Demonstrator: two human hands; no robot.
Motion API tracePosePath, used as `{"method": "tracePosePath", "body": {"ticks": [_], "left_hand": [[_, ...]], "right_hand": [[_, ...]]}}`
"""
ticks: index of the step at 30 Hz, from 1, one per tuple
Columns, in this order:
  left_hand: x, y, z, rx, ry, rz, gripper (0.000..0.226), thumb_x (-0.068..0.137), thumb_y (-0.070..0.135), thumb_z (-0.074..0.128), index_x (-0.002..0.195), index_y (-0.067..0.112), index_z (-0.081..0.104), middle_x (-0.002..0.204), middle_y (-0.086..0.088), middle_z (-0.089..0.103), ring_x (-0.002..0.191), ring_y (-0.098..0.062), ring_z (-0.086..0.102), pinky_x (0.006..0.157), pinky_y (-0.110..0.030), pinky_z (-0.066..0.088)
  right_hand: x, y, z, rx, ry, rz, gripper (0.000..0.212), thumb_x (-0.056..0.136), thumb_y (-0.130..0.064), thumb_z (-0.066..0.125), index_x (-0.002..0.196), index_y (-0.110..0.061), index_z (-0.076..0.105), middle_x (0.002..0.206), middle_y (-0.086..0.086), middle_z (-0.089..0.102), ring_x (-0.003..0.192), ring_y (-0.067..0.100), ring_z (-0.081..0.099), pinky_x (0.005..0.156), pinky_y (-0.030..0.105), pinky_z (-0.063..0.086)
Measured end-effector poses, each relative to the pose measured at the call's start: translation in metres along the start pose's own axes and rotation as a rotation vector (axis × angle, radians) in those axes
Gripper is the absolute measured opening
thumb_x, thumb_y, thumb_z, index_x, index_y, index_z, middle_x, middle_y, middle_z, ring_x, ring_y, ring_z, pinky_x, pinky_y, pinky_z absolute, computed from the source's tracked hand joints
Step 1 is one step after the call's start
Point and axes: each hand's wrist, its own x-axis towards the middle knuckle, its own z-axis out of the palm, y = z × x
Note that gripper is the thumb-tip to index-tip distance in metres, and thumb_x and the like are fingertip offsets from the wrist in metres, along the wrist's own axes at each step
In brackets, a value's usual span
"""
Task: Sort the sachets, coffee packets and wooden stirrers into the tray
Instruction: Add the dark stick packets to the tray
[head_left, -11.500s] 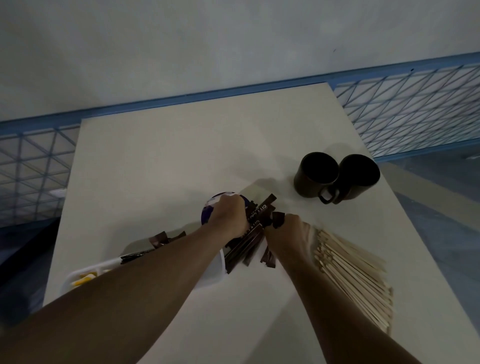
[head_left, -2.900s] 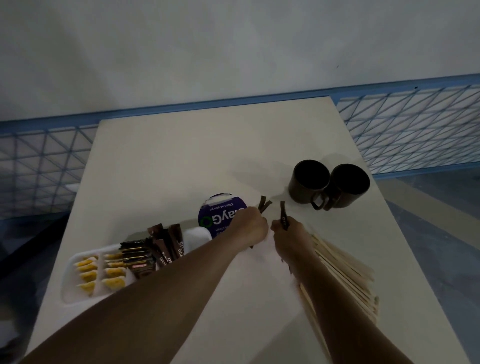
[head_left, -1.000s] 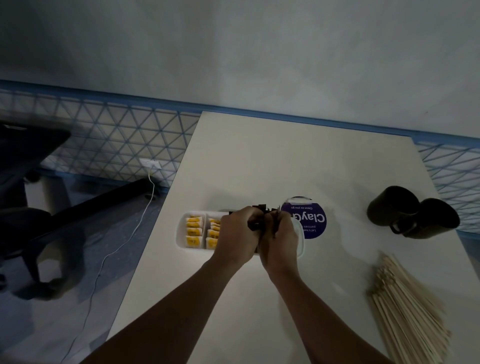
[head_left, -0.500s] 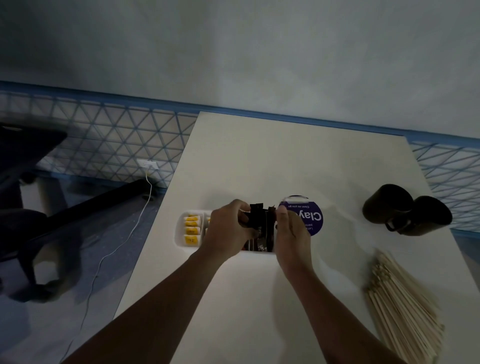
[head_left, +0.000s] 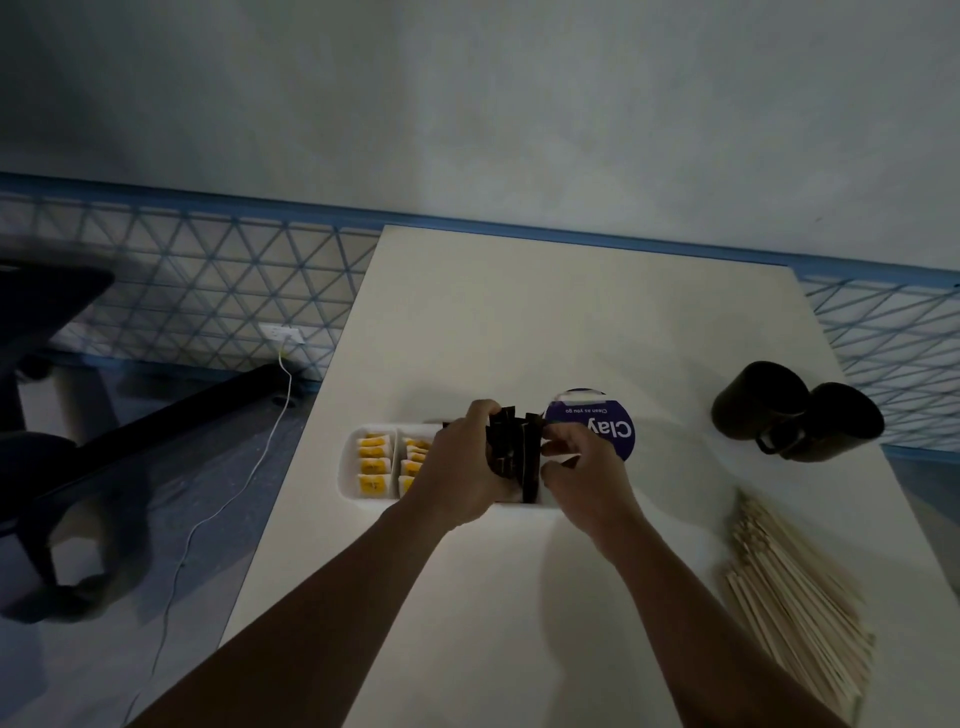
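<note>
Coffee packets (head_left: 511, 451) stand pinched between left hand (head_left: 457, 470) and right hand (head_left: 589, 480).

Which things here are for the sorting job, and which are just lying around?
For the job:
tray
yellow sachets
coffee packets, gripped by the left hand
wooden stirrers

Just lying about:
two dark mugs
purple-lidded tub
</note>
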Motion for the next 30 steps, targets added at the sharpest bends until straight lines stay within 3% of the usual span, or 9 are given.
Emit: {"method": "tracePosePath", "body": {"ticks": [6, 11, 15, 18, 23, 30], "left_hand": [[0.009, 0.005, 0.009, 0.000, 0.211, 0.009, 0.055, 0.073, 0.016, 0.082, 0.123, 0.017, 0.059, 0.101, -0.005, 0.070, 0.089, -0.020, 0.065, 0.082, -0.034, 0.055], [0.015, 0.006, 0.013, 0.051, 0.249, 0.012, 0.043, 0.074, 0.016, 0.080, 0.115, 0.018, 0.066, 0.101, -0.004, 0.072, 0.092, -0.022, 0.066, 0.084, -0.037, 0.055], [0.017, 0.002, 0.011, 0.064, 0.233, 0.011, 0.044, 0.069, 0.016, 0.083, 0.109, 0.019, 0.066, 0.095, -0.003, 0.071, 0.087, -0.022, 0.066, 0.077, -0.032, 0.053], [0.018, 0.001, 0.009, 0.053, 0.212, 0.020, 0.048, 0.066, 0.020, 0.086, 0.109, 0.020, 0.064, 0.090, -0.003, 0.070, 0.085, -0.021, 0.065, 0.074, -0.033, 0.052], [0.017, 0.001, -0.002, 0.034, 0.195, 0.043, 0.054, 0.064, 0.026, 0.089, 0.111, 0.021, 0.062, 0.088, 0.000, 0.063, 0.081, -0.015, 0.060, 0.065, -0.023, 0.040], [0.007, 0.012, -0.016, 0.005, 0.207, 0.096, 0.062, 0.066, 0.030, 0.088, 0.120, 0.021, 0.059, 0.102, -0.002, 0.058, 0.090, -0.014, 0.054, 0.075, -0.026, 0.042]], "right_hand": [[0.001, -0.001, 0.010, -0.091, 0.061, -0.084, 0.018, 0.093, -0.018, 0.068, 0.111, -0.018, 0.070, 0.096, -0.011, 0.070, 0.083, -0.003, 0.062, 0.058, 0.004, 0.041], [0.002, 0.003, 0.018, -0.196, 0.133, -0.114, 0.008, 0.091, -0.015, 0.069, 0.097, -0.011, 0.071, 0.087, -0.004, 0.071, 0.079, 0.013, 0.068, 0.062, 0.018, 0.049], [0.002, 0.003, 0.019, -0.275, 0.145, -0.121, 0.006, 0.087, -0.013, 0.073, 0.091, -0.008, 0.072, 0.086, 0.001, 0.072, 0.075, 0.015, 0.067, 0.056, 0.012, 0.044], [-0.001, 0.000, 0.015, -0.275, 0.144, -0.103, 0.012, 0.085, -0.012, 0.074, 0.096, -0.008, 0.073, 0.087, 0.000, 0.073, 0.074, 0.013, 0.066, 0.055, 0.008, 0.041], [-0.008, -0.001, 0.010, -0.279, 0.186, -0.057, 0.024, 0.086, -0.014, 0.074, 0.109, -0.007, 0.071, 0.095, 0.002, 0.074, 0.074, 0.010, 0.062, 0.055, 0.001, 0.041], [-0.028, 0.000, 0.010, -0.245, 0.296, -0.021, 0.029, 0.088, -0.019, 0.073, 0.116, -0.014, 0.070, 0.101, -0.004, 0.073, 0.076, 0.004, 0.062, 0.058, 0.002, 0.034]]}}
